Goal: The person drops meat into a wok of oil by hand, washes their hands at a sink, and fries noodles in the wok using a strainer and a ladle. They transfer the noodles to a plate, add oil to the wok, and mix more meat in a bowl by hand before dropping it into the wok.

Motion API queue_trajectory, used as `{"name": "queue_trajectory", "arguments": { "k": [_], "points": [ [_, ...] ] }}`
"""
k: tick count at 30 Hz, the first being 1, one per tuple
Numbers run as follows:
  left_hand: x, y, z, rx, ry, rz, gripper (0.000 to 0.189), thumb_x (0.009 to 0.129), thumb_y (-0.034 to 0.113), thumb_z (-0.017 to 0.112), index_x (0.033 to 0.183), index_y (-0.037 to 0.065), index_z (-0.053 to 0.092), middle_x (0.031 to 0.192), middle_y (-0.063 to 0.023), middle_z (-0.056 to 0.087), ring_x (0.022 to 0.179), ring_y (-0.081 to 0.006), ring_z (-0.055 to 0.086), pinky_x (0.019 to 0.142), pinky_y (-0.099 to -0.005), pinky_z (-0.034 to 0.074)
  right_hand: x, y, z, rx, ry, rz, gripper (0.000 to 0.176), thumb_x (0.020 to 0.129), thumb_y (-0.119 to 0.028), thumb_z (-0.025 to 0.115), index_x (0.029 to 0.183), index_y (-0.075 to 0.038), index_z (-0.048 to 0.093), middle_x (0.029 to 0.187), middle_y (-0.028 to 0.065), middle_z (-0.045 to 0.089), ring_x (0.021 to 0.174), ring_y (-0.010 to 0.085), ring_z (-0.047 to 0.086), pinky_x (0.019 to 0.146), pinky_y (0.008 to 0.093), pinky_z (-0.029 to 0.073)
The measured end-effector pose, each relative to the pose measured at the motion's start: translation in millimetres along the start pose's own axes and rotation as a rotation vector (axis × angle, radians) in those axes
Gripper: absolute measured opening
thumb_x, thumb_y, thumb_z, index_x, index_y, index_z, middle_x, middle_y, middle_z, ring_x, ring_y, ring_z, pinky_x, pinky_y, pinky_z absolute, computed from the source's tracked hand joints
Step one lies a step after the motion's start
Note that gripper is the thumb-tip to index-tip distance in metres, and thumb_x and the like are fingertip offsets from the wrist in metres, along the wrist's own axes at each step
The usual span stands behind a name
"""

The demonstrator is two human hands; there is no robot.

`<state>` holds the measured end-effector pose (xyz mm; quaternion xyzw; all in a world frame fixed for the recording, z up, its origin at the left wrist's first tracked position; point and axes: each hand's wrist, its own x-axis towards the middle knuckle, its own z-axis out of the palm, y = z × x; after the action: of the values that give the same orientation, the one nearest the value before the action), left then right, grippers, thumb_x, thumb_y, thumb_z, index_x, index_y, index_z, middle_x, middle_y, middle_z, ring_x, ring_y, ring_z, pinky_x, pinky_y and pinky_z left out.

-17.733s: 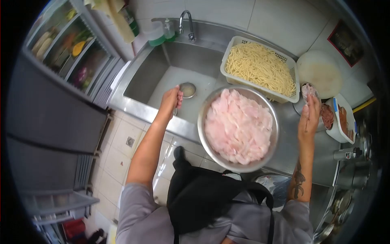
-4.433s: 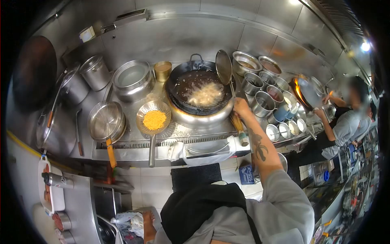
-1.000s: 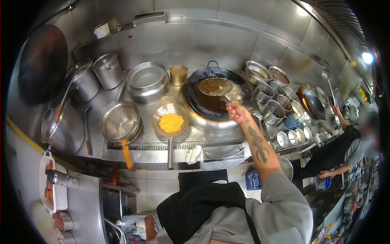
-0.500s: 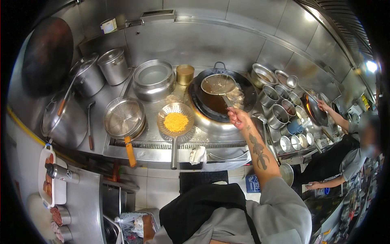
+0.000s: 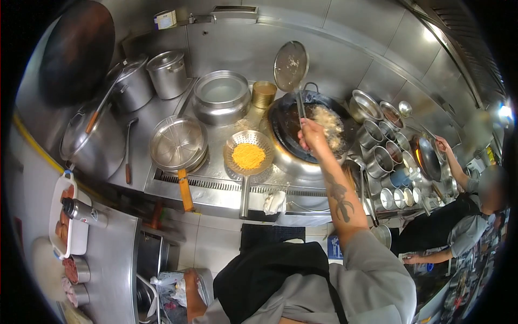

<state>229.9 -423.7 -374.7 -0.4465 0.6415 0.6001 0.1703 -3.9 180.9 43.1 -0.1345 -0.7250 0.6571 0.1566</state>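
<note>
My right hand (image 5: 313,134) is wrapped round the handle of a fine-mesh strainer (image 5: 291,66). Its mesh stands tilted nearly upright above the wok (image 5: 282,120), with pale crumbs clinging to it. Pale, frothy pieces of food (image 5: 328,125) lie in dark oil along the wok's right side. Low at the left, my left hand (image 5: 191,277) hangs beside a clear plastic bag (image 5: 174,289) in a bin, fingers mostly hidden. A perforated ladle (image 5: 264,141) holding yellow shreds (image 5: 248,156) rests on the steel stove to the left of the wok.
Stacked strainers (image 5: 178,144), a wide pot of liquid (image 5: 222,93) and a tin can (image 5: 264,95) stand on the left. Several metal containers (image 5: 379,161) crowd the right side. Farther right, a co-worker (image 5: 458,221) holds a utensil over another wok (image 5: 427,157).
My right hand has lifted the strainer from low over the wok and tipped it nearly upright, uncovering the food in the oil. The whole view has shifted slightly.
</note>
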Motion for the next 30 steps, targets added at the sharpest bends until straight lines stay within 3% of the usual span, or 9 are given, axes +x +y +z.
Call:
{"name": "queue_trajectory", "arguments": {
  "k": [2, 6, 10, 14, 16, 19, 22, 23, 30],
  "points": [
    [30, 3, 1, -0.112, -0.223, 0.22, 0.014, 0.091, 0.023, 0.048, 0.087, 0.011, 0.052, 0.062, -0.0013, 0.048, 0.049, -0.0132, 0.047, 0.038, -0.0315, 0.036, 16, 19, 31, -0.226, -0.019, -0.133, 0.026, 0.095, -0.017, 0.042, 0.113, -0.003, 0.054, 0.061, 0.0057, 0.053, 0.039, 0.0134, 0.046, 0.033, 0.025, 0.035],
    [-54, 109, 38, -0.092, -0.199, 0.294, 0.034, 0.092, 0.036, 0.051, 0.109, 0.007, 0.056, 0.094, -0.0061, 0.061, 0.079, -0.0169, 0.059, 0.064, -0.0326, 0.049, 77, 97, 72, -0.816, 0.005, -0.377, 0.028, 0.094, -0.019, 0.044, 0.107, 0.0, 0.06, 0.056, 0.009, 0.053, 0.043, 0.0155, 0.052, 0.037, 0.0284, 0.04],
    [-80, 184, 62, -0.37, -0.446, 0.336, 0.049, 0.091, 0.041, 0.05, 0.127, 0.008, 0.048, 0.116, -0.0123, 0.058, 0.102, -0.0247, 0.057, 0.081, -0.0363, 0.047, 41, 44, 67, -0.523, -0.069, 0.022, 0.029, 0.094, -0.02, 0.045, 0.11, 0.0, 0.059, 0.057, 0.007, 0.052, 0.044, 0.0135, 0.052, 0.039, 0.0269, 0.04],
    [-106, 252, 91, -0.543, -0.683, 0.371, 0.044, 0.092, 0.042, 0.047, 0.12, 0.008, 0.053, 0.114, -0.0116, 0.059, 0.103, -0.0277, 0.058, 0.083, -0.0382, 0.046, 1, 18, 9, -0.317, 0.025, -0.075, 0.03, 0.094, -0.022, 0.047, 0.114, -0.002, 0.057, 0.062, 0.003, 0.053, 0.043, 0.0085, 0.046, 0.039, 0.0226, 0.037],
    [-118, 281, 105, -0.565, -0.788, 0.387, 0.046, 0.091, 0.041, 0.048, 0.12, 0.006, 0.052, 0.115, -0.0149, 0.059, 0.102, -0.0292, 0.059, 0.082, -0.0381, 0.048, -4, 30, -37, -0.428, 0.069, -0.173, 0.028, 0.093, -0.021, 0.048, 0.11, -0.002, 0.059, 0.062, 0.0066, 0.055, 0.044, 0.0116, 0.05, 0.04, 0.0265, 0.039],
    [-126, 310, 124, -0.575, -0.891, 0.395, 0.044, 0.091, 0.04, 0.048, 0.115, 0.003, 0.053, 0.112, -0.0167, 0.06, 0.097, -0.0299, 0.061, 0.081, -0.0383, 0.051, -6, 75, -104, -0.91, 0.322, -0.78, 0.025, 0.092, -0.018, 0.047, 0.102, 0.0, 0.061, 0.063, 0.0112, 0.056, 0.043, 0.0157, 0.052, 0.041, 0.032, 0.04],
    [-130, 331, 143, -0.597, -0.945, 0.304, 0.041, 0.091, 0.038, 0.048, 0.108, 0.001, 0.056, 0.105, -0.0148, 0.063, 0.088, -0.0258, 0.063, 0.072, -0.0344, 0.054, -16, 108, -157, -0.992, 0.275, -0.559, 0.024, 0.091, -0.016, 0.047, 0.094, 0.002, 0.062, 0.063, 0.0151, 0.056, 0.041, 0.0196, 0.052, 0.04, 0.0368, 0.039],
    [-114, 338, 146, -0.609, -0.989, 0.251, 0.041, 0.091, 0.038, 0.049, 0.108, 0.001, 0.056, 0.105, -0.0141, 0.064, 0.087, -0.0243, 0.064, 0.069, -0.0331, 0.054, -53, 48, -140, -0.698, 0.185, 0.051, 0.023, 0.093, -0.017, 0.046, 0.096, 0.001, 0.061, 0.06, 0.0109, 0.054, 0.037, 0.0166, 0.048, 0.036, 0.0338, 0.036],
    [-100, 352, 164, -0.461, -0.794, 0.299, 0.003, 0.092, 0.009, 0.048, 0.092, 0.006, 0.048, 0.075, -0.0027, 0.052, 0.053, -0.0101, 0.047, 0.043, -0.0243, 0.043, -88, 38, -203, -0.451, 0.28, 0.108, 0.03, 0.096, -0.017, 0.043, 0.119, -0.002, 0.056, 0.057, 0.0015, 0.048, 0.036, 0.0095, 0.042, 0.033, 0.0255, 0.03]
  ]
}}
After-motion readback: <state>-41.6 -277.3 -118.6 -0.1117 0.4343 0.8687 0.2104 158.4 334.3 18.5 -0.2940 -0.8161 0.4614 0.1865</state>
